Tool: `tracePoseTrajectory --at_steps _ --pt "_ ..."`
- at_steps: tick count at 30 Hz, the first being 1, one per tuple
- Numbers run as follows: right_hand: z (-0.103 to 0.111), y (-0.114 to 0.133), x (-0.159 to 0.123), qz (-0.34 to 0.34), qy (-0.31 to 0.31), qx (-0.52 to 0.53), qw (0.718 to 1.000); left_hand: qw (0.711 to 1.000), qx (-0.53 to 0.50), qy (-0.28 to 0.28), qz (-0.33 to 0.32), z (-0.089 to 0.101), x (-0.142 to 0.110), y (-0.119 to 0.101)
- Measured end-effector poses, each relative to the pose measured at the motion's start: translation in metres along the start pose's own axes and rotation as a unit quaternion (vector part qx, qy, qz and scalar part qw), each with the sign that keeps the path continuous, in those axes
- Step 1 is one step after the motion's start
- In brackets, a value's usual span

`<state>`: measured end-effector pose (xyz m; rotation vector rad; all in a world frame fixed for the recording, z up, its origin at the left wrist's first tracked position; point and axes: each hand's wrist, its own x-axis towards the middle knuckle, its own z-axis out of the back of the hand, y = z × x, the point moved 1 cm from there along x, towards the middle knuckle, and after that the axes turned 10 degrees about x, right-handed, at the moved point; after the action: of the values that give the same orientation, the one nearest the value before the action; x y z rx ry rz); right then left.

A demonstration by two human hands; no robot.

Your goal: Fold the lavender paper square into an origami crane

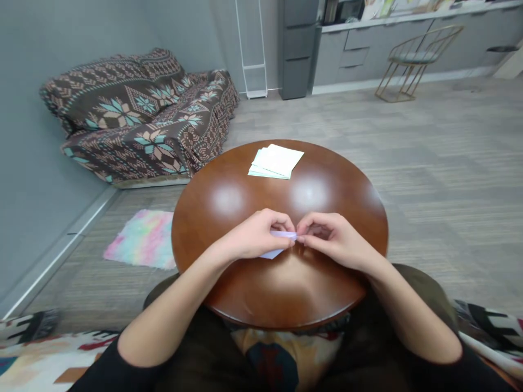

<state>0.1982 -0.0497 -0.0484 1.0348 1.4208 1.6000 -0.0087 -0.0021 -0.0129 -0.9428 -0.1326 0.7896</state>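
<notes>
A small piece of folded lilac paper (273, 253) is held just above the round brown table (261, 291). My left hand (261, 234) grips it between thumb and fingers, covering much of it. At the paper's right tip, my right hand (333, 237) pinches with thumb and index finger. The fingertips of both hands nearly meet there. Farther back on the tabletop lies a loose stack of pale square paper sheets (278, 160), slightly fanned out.
A sofa with a patterned cover (151, 117) stands at the back left. A fluffy pastel rug (143, 239) lies left of the table. Along the far wall are a grey fridge (300, 51), a kitchen counter (376, 49) and a gold-framed chair (414, 57).
</notes>
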Motion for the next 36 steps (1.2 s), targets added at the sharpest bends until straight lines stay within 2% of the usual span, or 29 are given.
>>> tracePoseTrajectory --at_steps 9,19,31,36 --pt "0.0022 -0.0059 0.0009 0.037 -0.006 -0.057 0.998 0.998 0.055 -0.004 0.020 0.0027 -0.0002 -0.0047" --pt "0.0018 -0.0037 0.0003 0.062 0.009 -0.095 0.994 0.997 0.063 0.016 0.029 0.0052 -0.0019 -0.0060" --pt "0.0001 -0.0045 0.0001 0.009 0.024 -0.094 0.995 0.998 0.049 0.019 0.023 0.0012 -0.0021 -0.0043" --pt "0.0004 -0.0025 0.0007 0.009 0.044 -0.119 0.992 0.998 0.050 0.014 0.032 -0.0033 -0.0001 -0.0024"
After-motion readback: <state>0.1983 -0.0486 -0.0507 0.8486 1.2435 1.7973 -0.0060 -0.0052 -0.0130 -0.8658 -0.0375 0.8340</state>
